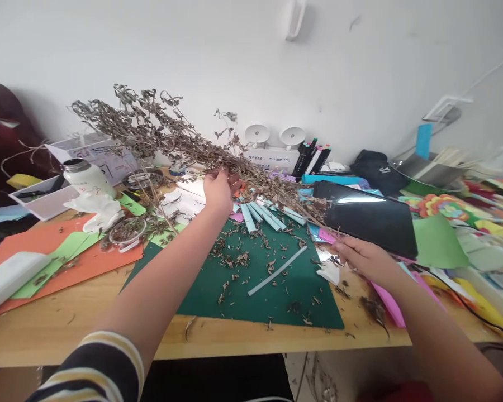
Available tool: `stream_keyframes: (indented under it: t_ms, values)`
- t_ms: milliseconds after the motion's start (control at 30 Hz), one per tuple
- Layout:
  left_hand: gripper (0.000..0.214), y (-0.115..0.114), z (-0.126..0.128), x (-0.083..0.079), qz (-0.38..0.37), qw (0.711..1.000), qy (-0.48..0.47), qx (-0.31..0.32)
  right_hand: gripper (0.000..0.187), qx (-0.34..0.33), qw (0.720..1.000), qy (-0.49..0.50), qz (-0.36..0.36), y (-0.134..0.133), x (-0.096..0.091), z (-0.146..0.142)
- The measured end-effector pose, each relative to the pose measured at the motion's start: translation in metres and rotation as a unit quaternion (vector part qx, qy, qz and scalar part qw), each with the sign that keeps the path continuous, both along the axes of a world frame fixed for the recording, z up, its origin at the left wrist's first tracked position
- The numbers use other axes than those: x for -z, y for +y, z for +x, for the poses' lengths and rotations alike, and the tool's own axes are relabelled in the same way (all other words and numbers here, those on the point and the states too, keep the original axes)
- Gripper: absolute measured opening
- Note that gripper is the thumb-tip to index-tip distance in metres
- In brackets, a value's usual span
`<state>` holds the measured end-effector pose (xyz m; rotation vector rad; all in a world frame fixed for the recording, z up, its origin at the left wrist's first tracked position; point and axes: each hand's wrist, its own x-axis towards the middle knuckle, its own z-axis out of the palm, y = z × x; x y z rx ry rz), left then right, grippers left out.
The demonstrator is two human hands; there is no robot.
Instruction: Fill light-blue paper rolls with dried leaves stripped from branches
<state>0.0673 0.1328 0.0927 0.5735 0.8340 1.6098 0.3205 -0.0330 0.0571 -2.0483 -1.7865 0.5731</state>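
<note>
A long bundle of dried plant stalks (184, 139), with curled brown leaves, slants across the desk from upper left to lower right. My right hand (362, 257) is closed round the bare stem end at its lower right. Farther along, my left hand (220, 192) is at the middle of the bundle with its fingers curled at the leaves; the leaves partly hide the fingertips. Beneath lies a green cutting mat (255, 285), strewn with leaf crumbs and bearing a pale translucent stick (276, 272). Several light blue paper rolls (262, 216) rest at the mat's back edge.
A white bottle (88, 176) and a small round tub of leaf bits (127, 230) stand left. Orange paper (84, 268) lies there too. A dark glossy panel (366, 215) is on the right. Behind are black markers (312, 159) and a pot (427, 173) holding sticks.
</note>
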Motion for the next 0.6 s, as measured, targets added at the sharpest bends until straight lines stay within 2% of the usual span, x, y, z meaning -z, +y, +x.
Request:
stream_keyframes:
  t_ms: [67,167,233,333,400,433,500,600]
  values:
    - [0.011,0.002,0.002,0.002,0.000,1.000,-0.011,0.004,0.033,0.010,1.000,0.001,0.014,-0.007,0.003,-0.008]
    - [0.013,0.000,0.006,0.007,-0.003,0.999,-0.031,0.036,0.028,0.044,0.996,0.060,0.040,-0.017,0.009,-0.020]
    - [0.019,-0.009,0.011,0.012,-0.009,0.996,-0.034,0.085,0.026,0.065,0.991,0.108,0.049,-0.023,0.015,-0.027]
    - [0.028,-0.032,0.022,0.022,-0.025,0.980,-0.014,0.196,0.026,0.079,0.981,0.173,0.047,-0.029,0.030,-0.039]
    - [0.028,-0.049,0.028,0.029,-0.032,0.963,0.003,0.268,0.030,0.070,0.964,0.256,0.029,-0.031,0.041,-0.047]
    - [0.027,-0.055,0.030,0.032,-0.033,0.959,0.010,0.282,0.033,0.063,0.951,0.302,0.019,-0.033,0.046,-0.051]
    - [0.026,-0.064,0.032,0.037,-0.025,0.961,0.026,0.274,0.037,0.045,0.927,0.372,-0.005,-0.035,0.052,-0.058]
    - [0.028,-0.065,0.028,0.043,-0.003,0.965,0.091,0.247,0.038,0.007,0.919,0.388,-0.066,-0.041,0.050,-0.063]
